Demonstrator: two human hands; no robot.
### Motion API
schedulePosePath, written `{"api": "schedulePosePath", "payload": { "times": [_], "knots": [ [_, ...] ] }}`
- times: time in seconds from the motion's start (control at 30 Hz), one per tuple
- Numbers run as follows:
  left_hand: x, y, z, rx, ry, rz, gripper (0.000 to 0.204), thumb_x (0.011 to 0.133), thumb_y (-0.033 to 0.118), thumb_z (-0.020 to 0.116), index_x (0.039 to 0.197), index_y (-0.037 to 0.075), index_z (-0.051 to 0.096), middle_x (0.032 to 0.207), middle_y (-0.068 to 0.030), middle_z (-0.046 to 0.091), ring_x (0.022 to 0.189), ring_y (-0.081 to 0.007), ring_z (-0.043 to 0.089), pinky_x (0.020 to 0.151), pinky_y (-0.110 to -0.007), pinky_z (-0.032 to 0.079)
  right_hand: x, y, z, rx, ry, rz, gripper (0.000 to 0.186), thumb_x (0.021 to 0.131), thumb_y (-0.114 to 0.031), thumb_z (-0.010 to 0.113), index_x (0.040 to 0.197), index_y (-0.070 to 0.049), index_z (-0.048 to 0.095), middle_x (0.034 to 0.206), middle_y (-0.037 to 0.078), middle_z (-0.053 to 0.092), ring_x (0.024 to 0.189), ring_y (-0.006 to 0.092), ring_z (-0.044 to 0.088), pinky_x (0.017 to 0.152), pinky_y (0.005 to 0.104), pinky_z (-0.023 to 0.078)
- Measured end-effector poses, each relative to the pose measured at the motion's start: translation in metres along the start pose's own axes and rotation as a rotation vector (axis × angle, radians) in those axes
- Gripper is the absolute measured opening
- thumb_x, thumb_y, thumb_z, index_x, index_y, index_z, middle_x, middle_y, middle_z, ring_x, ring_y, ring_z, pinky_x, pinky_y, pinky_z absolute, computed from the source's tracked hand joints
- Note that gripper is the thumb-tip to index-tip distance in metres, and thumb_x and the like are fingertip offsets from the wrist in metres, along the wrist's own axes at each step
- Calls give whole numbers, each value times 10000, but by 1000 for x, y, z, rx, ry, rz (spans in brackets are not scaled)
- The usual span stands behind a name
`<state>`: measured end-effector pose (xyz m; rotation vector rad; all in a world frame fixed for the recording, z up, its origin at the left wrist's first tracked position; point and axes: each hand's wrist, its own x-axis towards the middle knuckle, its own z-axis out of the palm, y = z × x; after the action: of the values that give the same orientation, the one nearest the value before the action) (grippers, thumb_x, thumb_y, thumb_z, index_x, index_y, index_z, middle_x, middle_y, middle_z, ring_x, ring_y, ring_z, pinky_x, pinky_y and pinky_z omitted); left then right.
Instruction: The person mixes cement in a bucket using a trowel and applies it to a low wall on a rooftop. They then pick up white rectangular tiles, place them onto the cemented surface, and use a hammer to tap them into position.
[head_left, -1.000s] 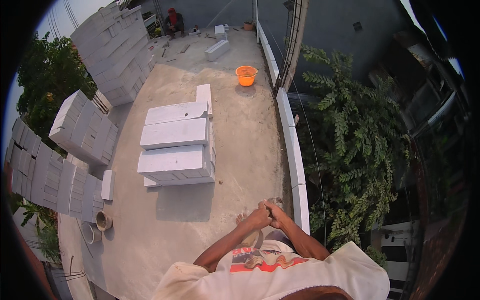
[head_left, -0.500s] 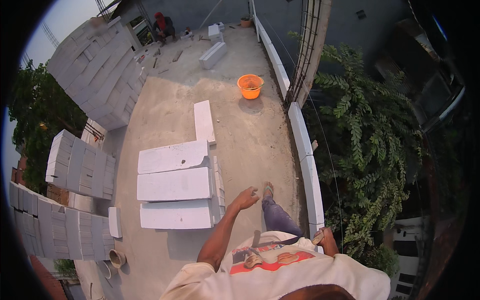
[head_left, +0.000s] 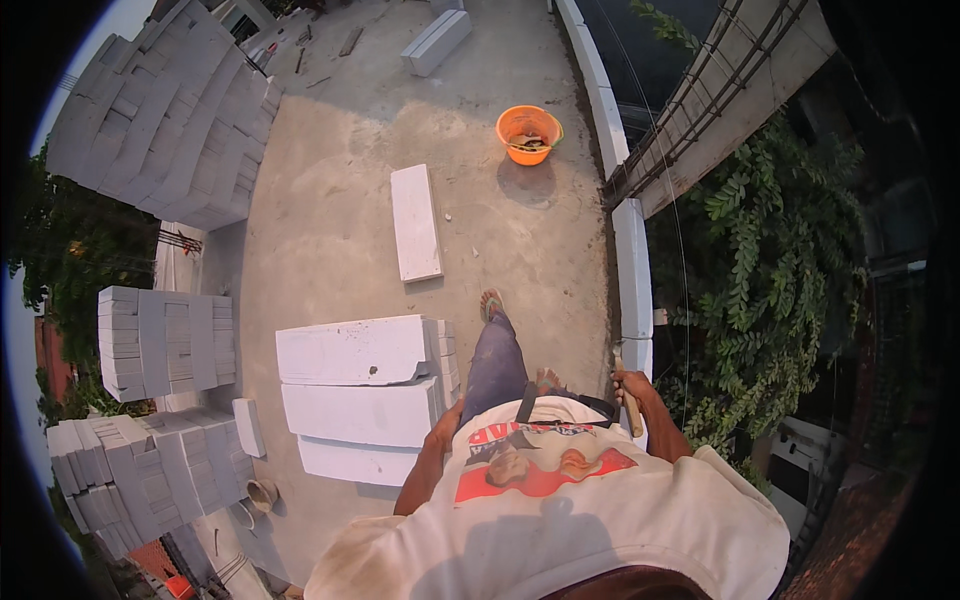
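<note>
- Step in hand: this looks like carrying a hand tool on foot along the strip of floor between the blocks and the low wall; one sandalled foot [head_left: 491, 304] is set far ahead of the other, as in mid-stride.
- Right hand [head_left: 633, 386]: closed around a wooden-handled tool [head_left: 632, 413], on the right, just beside the low white block wall [head_left: 632, 260]; the tool's working end is too small and partly hidden to identify.
- Left hand [head_left: 444, 428]: low on the left, just beside the near stack of white blocks [head_left: 352, 350]; its fingers are not clear, so I cannot tell whether it is loose, curled or touching a block.
- Farther along: a single white block [head_left: 416, 222] lies flat on the concrete floor [head_left: 330, 230], beyond the stack and apart from it; farther still and to the right stands an orange bucket [head_left: 528, 136], with some things inside that are hard to make out.
- Next move, as a judgement: it calls for a steady grip on the handle and the tool kept clear of the wall; if the stride goes on, the feet need to pass right of the single block; the left hand needs a little room from the stack's edge.
</note>
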<state>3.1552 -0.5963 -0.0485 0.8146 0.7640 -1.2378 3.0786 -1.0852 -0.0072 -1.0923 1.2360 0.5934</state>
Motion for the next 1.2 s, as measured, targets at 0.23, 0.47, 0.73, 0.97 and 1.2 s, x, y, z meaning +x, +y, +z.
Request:
{"api": "schedulePosePath", "payload": {
  "times": [0.23, 0.47, 0.73, 0.97, 1.2],
  "knots": [
    [60, 249, 51, 363, 127, -85, 629, 1071, 560, 510, 1445, 62, 601, 1257, -129, 700, 1116, -219, 655, 1012, -414, 515, 61, -174, 67, -240, 101, -5, 171, 882, -115, 727, 867, 36, 647, 664, 81, 604, 507, 174, 578, 448, 362, 499],
    [102, 524, 139, 1038, 258, 25, 769, 1037, 502, 597, 1548, -39, 403, 1510, -216, 532, 1326, -339, 570, 1078, -539, 477, 159, -228, 140, -426, 228, 12, 399, 785, -204, 727, 991, 138, 735, 867, 235, 762, 829, 315, 768, 727, 446, 572],
    [249, 709, 143, 1291, 330, 161, 692, 1031, 417, 627, 1522, -45, 470, 1389, -216, 639, 1248, -323, 642, 1048, -472, 513, 267, -285, 266, -201, 59, 138, 327, 804, -181, 690, 908, 129, 707, 741, 201, 722, 609, 314, 718, 585, 452, 560],
    [375, 805, 91, 1616, 236, -103, 651, 1023, 378, 637, 1419, -130, 546, 1355, -271, 665, 1218, -333, 665, 1052, -406, 516, 328, -259, 349, -325, 15, -11, 289, 895, -259, 658, 905, 20, 731, 797, 251, 722, 769, 381, 751, 677, 483, 572],
    [383, 898, 170, 1179, 325, -200, 635, 1025, 356, 634, 1447, -108, 532, 1268, -199, 698, 1095, -242, 673, 990, -365, 522, 330, -387, 331, -585, 103, 53, 317, 877, -328, 724, 827, -16, 748, 828, 195, 756, 778, 354, 758, 712, 471, 600]
  ]
}}
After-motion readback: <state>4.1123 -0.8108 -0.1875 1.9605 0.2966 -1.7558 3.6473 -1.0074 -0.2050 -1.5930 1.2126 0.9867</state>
